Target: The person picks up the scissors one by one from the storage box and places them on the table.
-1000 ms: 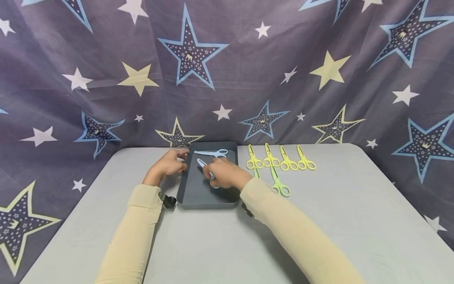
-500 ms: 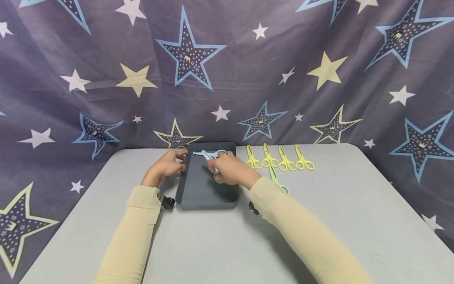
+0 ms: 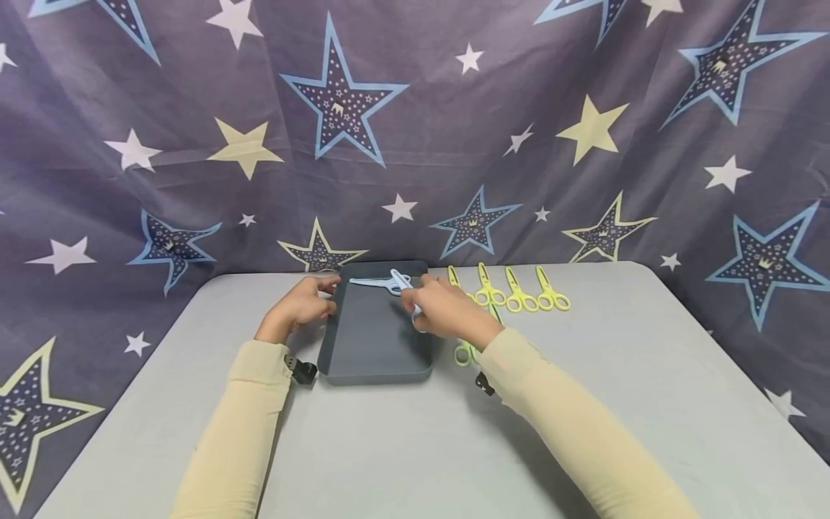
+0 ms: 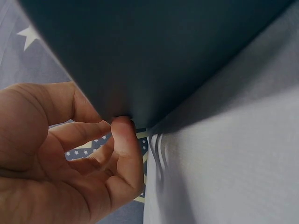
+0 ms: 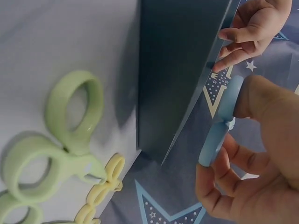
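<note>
A dark grey tray (image 3: 366, 346) stands on the table. My left hand (image 3: 297, 308) is at its left wall; in the left wrist view, thumb and fingers pinch the tray wall (image 4: 135, 60). My right hand (image 3: 450, 310), over the tray's right edge, holds light blue scissors (image 3: 402, 280). In the right wrist view their blue handle loops (image 5: 230, 98) lie between thumb and fingers. Another pair of light blue scissors (image 3: 368, 282) lies across the tray's far end, partly behind the held pair. Green scissors (image 3: 464, 353) on the table are partly hidden by my right arm.
Several yellow scissors (image 3: 516, 294) lie in a row right of the tray, blades toward the back. In the right wrist view, green scissors (image 5: 79, 161) lie close to the tray's side. A star-patterned curtain (image 3: 454, 144) hangs behind the table's far edge.
My right hand has carried the blue scissors from over the tray's middle up and to the right, to its right edge. My left hand stays at the tray's left wall.
</note>
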A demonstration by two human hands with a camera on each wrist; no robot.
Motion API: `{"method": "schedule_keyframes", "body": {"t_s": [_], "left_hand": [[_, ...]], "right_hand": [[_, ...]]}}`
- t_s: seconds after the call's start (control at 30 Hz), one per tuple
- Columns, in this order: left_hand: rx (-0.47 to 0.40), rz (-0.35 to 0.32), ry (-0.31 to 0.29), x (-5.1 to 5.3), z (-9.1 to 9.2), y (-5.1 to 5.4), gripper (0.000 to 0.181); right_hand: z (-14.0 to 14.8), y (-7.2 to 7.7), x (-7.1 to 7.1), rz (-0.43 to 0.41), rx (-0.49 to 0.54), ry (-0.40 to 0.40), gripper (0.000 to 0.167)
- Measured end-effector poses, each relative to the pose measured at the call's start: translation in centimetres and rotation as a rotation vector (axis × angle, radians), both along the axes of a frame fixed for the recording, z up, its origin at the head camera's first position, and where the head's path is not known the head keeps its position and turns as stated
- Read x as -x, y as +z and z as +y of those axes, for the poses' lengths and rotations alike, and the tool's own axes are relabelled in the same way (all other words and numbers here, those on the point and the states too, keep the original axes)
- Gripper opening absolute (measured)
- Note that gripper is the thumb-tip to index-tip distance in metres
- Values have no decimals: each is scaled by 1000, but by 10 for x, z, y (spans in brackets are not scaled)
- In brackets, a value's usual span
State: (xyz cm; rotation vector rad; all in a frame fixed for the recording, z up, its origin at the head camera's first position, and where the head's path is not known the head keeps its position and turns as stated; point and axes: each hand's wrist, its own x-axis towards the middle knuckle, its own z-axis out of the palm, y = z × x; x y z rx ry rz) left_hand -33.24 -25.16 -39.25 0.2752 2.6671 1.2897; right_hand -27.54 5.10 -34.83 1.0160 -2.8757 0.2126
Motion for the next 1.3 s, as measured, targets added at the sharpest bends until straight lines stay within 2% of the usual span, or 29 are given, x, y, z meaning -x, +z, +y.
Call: {"method": "schedule_keyframes", "body": {"t_s": [0.2, 0.5, 1.0, 1.3], "left_hand": [[-4, 4, -1, 0, 1, 1, 81], [-9, -4, 3, 0, 1, 2, 82], [-17, -3, -11, 1, 0, 1, 82], [-28, -10, -12, -1, 0, 2, 82]], "right_hand": [[13, -2, -5, 15, -1, -38, 21], [28, -5, -16, 99, -5, -136, 22], [63, -10, -28, 130, -14, -171, 22], [88, -17, -31, 113, -18, -213, 24]]}}
